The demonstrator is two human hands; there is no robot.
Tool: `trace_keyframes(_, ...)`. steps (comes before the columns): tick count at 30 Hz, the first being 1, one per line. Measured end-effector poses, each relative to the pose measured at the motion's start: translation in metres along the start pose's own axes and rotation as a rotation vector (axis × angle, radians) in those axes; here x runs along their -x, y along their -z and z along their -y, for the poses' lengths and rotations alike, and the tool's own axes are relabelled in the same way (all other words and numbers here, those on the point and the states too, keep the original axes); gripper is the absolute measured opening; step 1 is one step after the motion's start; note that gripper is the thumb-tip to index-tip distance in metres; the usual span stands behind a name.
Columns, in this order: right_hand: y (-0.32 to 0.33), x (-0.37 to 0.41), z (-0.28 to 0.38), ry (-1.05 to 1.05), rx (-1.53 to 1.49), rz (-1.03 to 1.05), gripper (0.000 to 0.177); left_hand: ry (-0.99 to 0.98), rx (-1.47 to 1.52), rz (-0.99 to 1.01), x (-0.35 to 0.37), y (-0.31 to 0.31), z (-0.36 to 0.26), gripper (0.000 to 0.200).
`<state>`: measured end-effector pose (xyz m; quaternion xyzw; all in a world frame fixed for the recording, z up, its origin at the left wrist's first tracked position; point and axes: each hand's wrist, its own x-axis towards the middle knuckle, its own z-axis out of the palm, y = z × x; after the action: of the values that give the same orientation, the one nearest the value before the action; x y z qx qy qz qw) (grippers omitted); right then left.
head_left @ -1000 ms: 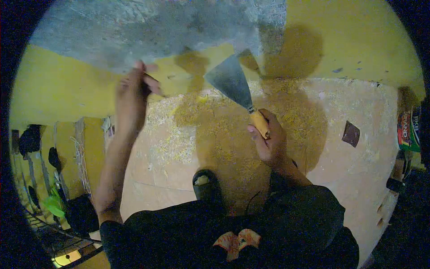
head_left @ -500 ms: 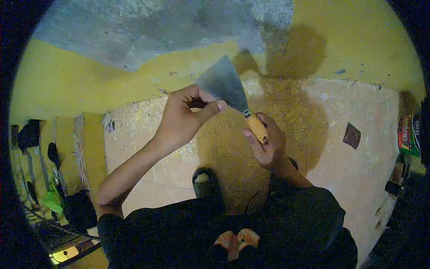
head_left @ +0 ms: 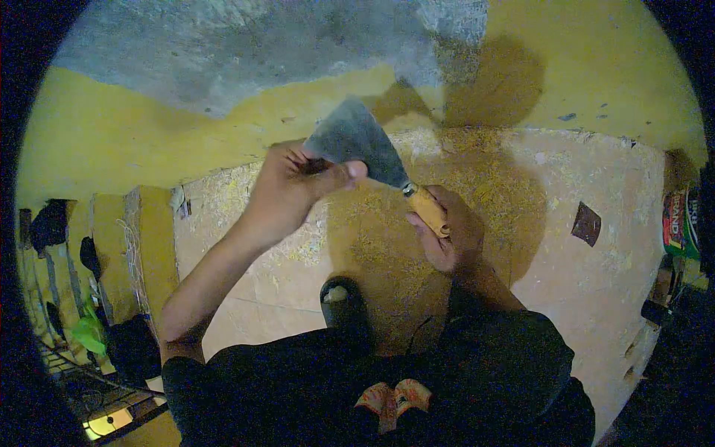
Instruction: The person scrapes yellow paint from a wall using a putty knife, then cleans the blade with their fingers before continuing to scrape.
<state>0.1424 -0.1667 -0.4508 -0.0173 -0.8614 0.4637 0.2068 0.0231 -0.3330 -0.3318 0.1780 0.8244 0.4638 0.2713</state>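
Note:
A putty knife (head_left: 361, 141) with a wide grey metal blade and an orange-yellow handle is held up in front of me, blade pointing up and left. My right hand (head_left: 454, 227) is closed round the handle. The thumb and fingers of my left hand (head_left: 287, 186) pinch the blade's lower left side. Behind the blade is a yellow wall (head_left: 179, 127) with a large bare grey patch (head_left: 283, 45) above.
Yellow flecks lie over the pale floor (head_left: 275, 276). A dark square scrap (head_left: 586, 224) is on the right, with a red and green package (head_left: 679, 223) at the far right edge. Dark items and a green thing (head_left: 89, 331) stand at the left.
The putty knife's blade and my left hand have moved a little to the left. The blade leans further left, and my right hand has turned slightly on the handle.

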Motion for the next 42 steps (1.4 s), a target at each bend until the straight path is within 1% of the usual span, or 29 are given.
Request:
trace_keyframes(2,-0.004,-0.001,-0.001,0.039,-0.08,-0.066,0.034,-0.068,0.186,-0.034,-0.003,0.003,0.003,0.014)
trace_keyframes(6,0.003,-0.008,0.001,0.076,-0.097,-0.007,0.034,-0.049,0.173,-0.049,-0.001,0.011,0.002,0.008)
trace_keyframes(8,0.004,-0.008,-0.002,-0.045,-0.071,0.067,0.033,-0.068,0.181,-0.13,-0.005,0.024,0.007,0.012)
trace_keyframes(9,0.003,-0.007,-0.003,-0.047,-0.071,0.064,0.033,-0.069,0.179,-0.127,-0.006,0.026,0.007,0.012)
trace_keyframes(11,0.0,-0.004,-0.006,0.048,-0.118,-0.018,0.036,-0.12,0.218,-0.198,-0.008,0.028,0.007,0.011)
trace_keyframes(12,-0.002,-0.003,-0.009,0.045,-0.118,-0.02,0.036,-0.161,0.404,-0.153,-0.01,0.037,0.009,0.009)
trace_keyframes(13,-0.006,-0.001,-0.013,0.08,-0.125,-0.067,0.036,-0.158,0.4,-0.15,-0.011,0.041,0.006,0.009)
trace_keyframes(14,-0.008,0.0,-0.014,0.117,-0.132,-0.114,0.035,-0.227,0.207,-0.289,-0.012,0.045,-0.001,0.01)
trace_keyframes(15,-0.007,0.0,-0.013,0.116,-0.133,-0.119,0.035,-0.299,0.013,-0.425,-0.012,0.047,-0.01,0.01)
trace_keyframes(16,-0.004,0.0,-0.011,0.117,-0.12,-0.045,0.036,-0.378,-0.104,-0.383,-0.003,0.039,-0.021,0.018)
trace_keyframes(17,-0.001,0.0,-0.008,0.117,-0.106,0.034,0.038,-0.492,-0.318,-0.348,0.002,0.027,-0.026,0.021)
trace_keyframes(18,0.0,-0.002,-0.006,0.117,-0.106,0.036,0.038,-0.6,-0.531,-0.312,0.007,0.014,-0.03,0.025)
trace_keyframes(20,-0.001,-0.003,-0.001,0.108,-0.039,0.084,0.037,-0.656,-1.005,-0.209,0.016,-0.007,-0.043,0.032)
trace_keyframes(21,-0.002,-0.004,0.0,0.109,-0.042,0.09,0.037,-0.649,-1.004,-0.212,0.018,-0.013,-0.043,0.032)
trace_keyframes(23,-0.001,-0.004,0.0,0.167,-0.006,0.087,0.037,-0.628,-1.211,-0.087,0.021,-0.02,-0.043,0.036)
trace_keyframes(24,0.0,-0.002,-0.001,0.164,-0.002,0.085,0.037,-0.638,-1.211,-0.128,0.02,-0.022,-0.039,0.033)
trace_keyframes(26,0.0,0.0,-0.005,0.219,0.024,0.154,0.037,-0.655,-1.231,-0.128,0.021,-0.021,-0.038,0.03)
trace_keyframes(27,0.0,0.001,-0.005,0.217,0.025,0.153,0.037,-0.666,-1.256,-0.132,0.021,-0.02,-0.038,0.027)
trace_keyframes(29,-0.003,0.001,-0.005,0.327,0.005,0.091,0.037,-0.668,-1.284,-0.128,0.02,-0.021,-0.039,0.024)
trace_keyframes(30,-0.003,0.001,-0.004,0.326,0.002,0.092,0.037,-0.67,-1.313,-0.124,0.021,-0.022,-0.039,0.021)
trace_keyframes(31,-0.003,-0.001,-0.005,0.368,0.02,0.092,0.037,-0.668,-1.313,-0.122,0.022,-0.021,-0.04,0.021)
trace_keyframes(32,-0.003,-0.002,-0.005,0.41,0.038,0.092,0.037,-0.631,-1.36,-0.051,0.023,-0.021,-0.04,0.02)
trace_keyframes(33,-0.003,0.0,-0.007,0.41,0.038,0.092,0.037,-0.594,-1.404,0.021,0.023,-0.02,-0.041,0.019)
trace_keyframes(34,-0.003,0.003,-0.01,0.446,0.067,0.107,0.038,-0.593,-1.403,0.021,0.023,-0.019,-0.039,0.019)
trace_keyframes(36,-0.003,0.004,-0.011,0.484,0.096,0.123,0.039,-0.575,-1.439,0.132,0.023,-0.016,-0.036,0.017)
trace_keyframes(37,-0.004,0.002,-0.01,0.497,0.079,0.128,0.039,-0.574,-1.438,0.131,0.023,-0.015,-0.035,0.017)
trace_keyframes(39,-0.003,0.001,-0.011,0.509,0.062,0.132,0.039,-0.536,-1.314,0.108,0.022,-0.011,-0.034,0.016)
trace_keyframes(41,-0.003,0.001,-0.014,0.49,0.047,0.2,0.045,-0.516,-1.304,0.106,0.022,-0.003,-0.038,0.014)
trace_keyframes(42,-0.002,0.0,-0.014,0.489,0.046,0.199,0.045,-0.496,-1.294,0.104,0.022,0.001,-0.039,0.013)
